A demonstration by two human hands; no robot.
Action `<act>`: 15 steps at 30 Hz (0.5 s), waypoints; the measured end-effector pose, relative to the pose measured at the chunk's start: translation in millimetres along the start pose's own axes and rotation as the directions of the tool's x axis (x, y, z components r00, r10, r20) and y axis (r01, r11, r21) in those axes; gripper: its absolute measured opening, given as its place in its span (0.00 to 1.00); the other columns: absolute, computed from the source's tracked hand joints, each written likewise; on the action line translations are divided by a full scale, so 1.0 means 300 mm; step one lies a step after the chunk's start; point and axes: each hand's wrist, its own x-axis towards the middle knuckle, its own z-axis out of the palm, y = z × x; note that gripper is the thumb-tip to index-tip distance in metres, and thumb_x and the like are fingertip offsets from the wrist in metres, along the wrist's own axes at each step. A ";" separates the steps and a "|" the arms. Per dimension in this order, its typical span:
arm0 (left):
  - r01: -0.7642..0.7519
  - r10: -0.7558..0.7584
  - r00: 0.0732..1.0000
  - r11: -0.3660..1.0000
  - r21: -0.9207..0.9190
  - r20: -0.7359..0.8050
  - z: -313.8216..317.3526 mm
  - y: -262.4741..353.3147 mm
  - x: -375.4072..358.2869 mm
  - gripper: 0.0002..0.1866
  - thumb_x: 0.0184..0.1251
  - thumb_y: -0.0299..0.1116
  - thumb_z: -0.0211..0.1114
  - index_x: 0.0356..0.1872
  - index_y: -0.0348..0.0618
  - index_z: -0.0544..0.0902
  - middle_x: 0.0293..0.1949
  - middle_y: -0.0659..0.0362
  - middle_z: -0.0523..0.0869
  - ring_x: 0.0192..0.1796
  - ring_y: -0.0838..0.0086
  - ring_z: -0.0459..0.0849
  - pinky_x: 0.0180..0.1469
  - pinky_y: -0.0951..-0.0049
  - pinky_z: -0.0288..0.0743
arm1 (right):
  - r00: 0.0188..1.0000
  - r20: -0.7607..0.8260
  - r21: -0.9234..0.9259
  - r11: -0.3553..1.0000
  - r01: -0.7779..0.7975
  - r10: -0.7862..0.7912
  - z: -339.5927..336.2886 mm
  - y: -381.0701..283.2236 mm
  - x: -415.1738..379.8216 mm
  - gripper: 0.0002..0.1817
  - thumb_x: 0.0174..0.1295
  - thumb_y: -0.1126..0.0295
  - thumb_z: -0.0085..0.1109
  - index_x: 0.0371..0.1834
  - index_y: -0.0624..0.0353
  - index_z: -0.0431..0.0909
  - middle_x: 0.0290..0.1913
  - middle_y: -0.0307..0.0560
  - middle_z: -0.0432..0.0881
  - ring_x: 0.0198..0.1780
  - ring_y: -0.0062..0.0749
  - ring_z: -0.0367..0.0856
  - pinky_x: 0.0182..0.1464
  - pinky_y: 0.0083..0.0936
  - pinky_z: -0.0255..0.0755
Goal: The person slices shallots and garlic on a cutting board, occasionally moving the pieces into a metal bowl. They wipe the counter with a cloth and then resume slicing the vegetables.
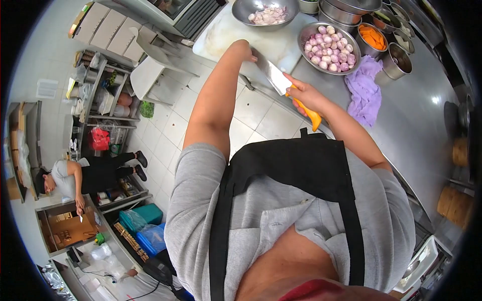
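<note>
My right hand [309,96] is wrapped around the yellow-orange handle of a kitchen knife [274,76], whose broad blade points up and left. By the blade's tip, at the edge of a white cutting board [216,40], is my left hand [244,50]; its fingers are mostly hidden behind the hand. On the board's far side a steel bowl [240,11] holds sliced shallots [268,16]. Right of the board, another steel bowl [303,50] is full of peeled whole shallots [329,49]. A crumpled purple cloth [363,90] lies beside that bowl.
Steel containers, one with orange slices [371,37], crowd the back of the steel counter [401,120]. At left, a white chair [145,70] stands on the tiled floor near a loaded shelf [105,95]. Another person [95,175] works farther off at left.
</note>
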 end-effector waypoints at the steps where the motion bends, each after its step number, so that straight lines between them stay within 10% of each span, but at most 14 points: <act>1: 0.026 -0.026 0.999 0.999 -0.036 -0.025 0.000 -0.002 -0.010 0.24 0.43 0.54 0.74 0.29 0.40 0.85 0.29 0.52 0.85 0.34 0.62 0.84 0.42 0.66 0.76 | 1.000 -0.008 -0.012 1.000 -0.027 0.027 0.011 -0.009 -0.006 0.31 0.69 0.62 0.44 0.75 0.37 0.50 0.21 0.38 0.68 0.15 0.21 0.66 0.16 0.20 0.64; 6: 0.131 -0.131 0.989 0.991 0.002 0.063 -0.036 0.008 -0.051 0.24 0.43 0.52 0.76 0.38 0.49 0.86 0.41 0.52 0.86 0.45 0.60 0.83 0.49 0.66 0.76 | 1.000 -0.019 -0.040 0.999 -0.024 0.023 0.024 -0.038 0.002 0.30 0.69 0.62 0.44 0.75 0.35 0.51 0.22 0.37 0.68 0.15 0.19 0.66 0.16 0.18 0.64; 11: 0.099 -0.207 0.967 0.840 -0.533 -0.147 0.018 -0.032 -0.048 0.16 0.44 0.40 0.77 0.34 0.47 0.84 0.33 0.55 0.86 0.38 0.64 0.85 0.44 0.67 0.77 | 0.996 -0.031 -0.185 0.979 -0.089 0.084 -0.019 -0.109 -0.090 0.29 0.69 0.62 0.45 0.74 0.32 0.53 0.22 0.37 0.68 0.15 0.17 0.67 0.16 0.18 0.65; 15: 0.193 -0.271 0.961 0.800 -0.569 -0.054 0.045 -0.078 -0.035 0.13 0.46 0.38 0.75 0.33 0.46 0.83 0.31 0.55 0.86 0.38 0.65 0.85 0.42 0.66 0.78 | 0.993 -0.096 -0.205 0.975 -0.084 0.066 -0.036 -0.109 -0.109 0.29 0.69 0.62 0.44 0.73 0.28 0.54 0.22 0.37 0.68 0.14 0.15 0.66 0.16 0.17 0.65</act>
